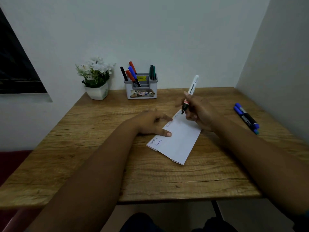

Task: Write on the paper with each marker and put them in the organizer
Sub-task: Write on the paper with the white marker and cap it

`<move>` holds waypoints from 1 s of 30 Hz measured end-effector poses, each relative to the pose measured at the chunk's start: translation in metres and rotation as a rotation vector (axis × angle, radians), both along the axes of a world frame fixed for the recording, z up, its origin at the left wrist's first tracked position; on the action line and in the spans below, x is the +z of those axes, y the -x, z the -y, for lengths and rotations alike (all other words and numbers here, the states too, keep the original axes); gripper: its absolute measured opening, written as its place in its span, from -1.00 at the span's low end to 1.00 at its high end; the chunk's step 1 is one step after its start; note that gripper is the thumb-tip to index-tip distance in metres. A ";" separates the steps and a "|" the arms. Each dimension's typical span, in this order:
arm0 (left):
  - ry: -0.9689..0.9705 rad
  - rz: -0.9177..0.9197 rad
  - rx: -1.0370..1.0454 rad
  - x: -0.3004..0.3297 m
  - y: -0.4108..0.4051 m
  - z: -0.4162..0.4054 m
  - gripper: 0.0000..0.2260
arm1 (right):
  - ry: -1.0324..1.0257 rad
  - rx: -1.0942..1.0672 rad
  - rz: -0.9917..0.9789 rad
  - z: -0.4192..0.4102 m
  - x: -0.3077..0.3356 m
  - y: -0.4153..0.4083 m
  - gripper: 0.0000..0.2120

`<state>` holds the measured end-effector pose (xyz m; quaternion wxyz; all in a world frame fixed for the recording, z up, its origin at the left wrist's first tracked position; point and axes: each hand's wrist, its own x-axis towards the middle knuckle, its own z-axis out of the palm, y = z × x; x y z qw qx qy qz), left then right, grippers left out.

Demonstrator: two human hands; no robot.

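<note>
Wooden table (100,164); left hand (150,124) flat, pinning paper (177,141); right hand (199,113) pinching white marker (192,89) at its top edge; organizer (142,88) holds several; two markers (245,117) remain.

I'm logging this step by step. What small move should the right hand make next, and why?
Probably lower the white marker so its tip meets the paper. The right hand grips it uncapped with the tip at the paper's far corner, while the left hand pins the sheet.
</note>
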<state>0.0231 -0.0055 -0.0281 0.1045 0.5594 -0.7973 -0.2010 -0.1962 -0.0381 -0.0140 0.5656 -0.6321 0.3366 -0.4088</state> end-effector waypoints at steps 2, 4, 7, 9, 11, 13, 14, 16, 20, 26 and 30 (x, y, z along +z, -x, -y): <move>-0.037 0.021 0.000 -0.001 -0.001 0.002 -0.38 | 0.027 0.009 -0.060 -0.001 -0.004 -0.003 -0.65; -0.053 0.027 0.015 -0.001 -0.001 0.002 -0.38 | 0.060 0.026 -0.130 -0.001 -0.010 -0.002 -0.73; -0.069 0.026 0.034 0.001 0.001 0.001 -0.35 | 0.158 0.062 -0.291 0.001 -0.016 0.000 -0.85; -0.080 0.014 0.024 0.002 0.001 0.000 -0.35 | 0.178 0.060 -0.311 0.000 -0.017 -0.001 -0.84; -0.104 -0.002 0.012 0.004 0.001 0.000 -0.38 | 0.159 0.057 -0.296 0.000 -0.019 0.000 -0.79; -0.132 -0.008 0.002 0.005 -0.001 -0.001 -0.41 | 0.190 0.073 -0.312 0.000 -0.019 0.002 -0.87; -0.142 -0.010 -0.001 0.006 -0.002 -0.002 -0.41 | 0.213 0.087 -0.324 0.000 -0.019 0.003 -0.93; -0.154 -0.017 -0.008 0.008 -0.002 -0.003 -0.42 | 0.252 0.097 -0.355 0.000 -0.020 0.004 -0.90; -0.160 -0.001 -0.009 0.009 -0.001 -0.004 -0.38 | 0.304 0.069 -0.391 -0.001 -0.021 0.002 -0.93; -0.163 0.013 0.001 0.010 0.001 -0.006 -0.38 | 0.393 0.066 -0.475 -0.002 -0.022 0.001 -0.93; -0.158 0.032 0.005 0.011 0.002 -0.007 -0.41 | 0.389 0.020 -0.473 0.000 -0.022 0.002 -0.94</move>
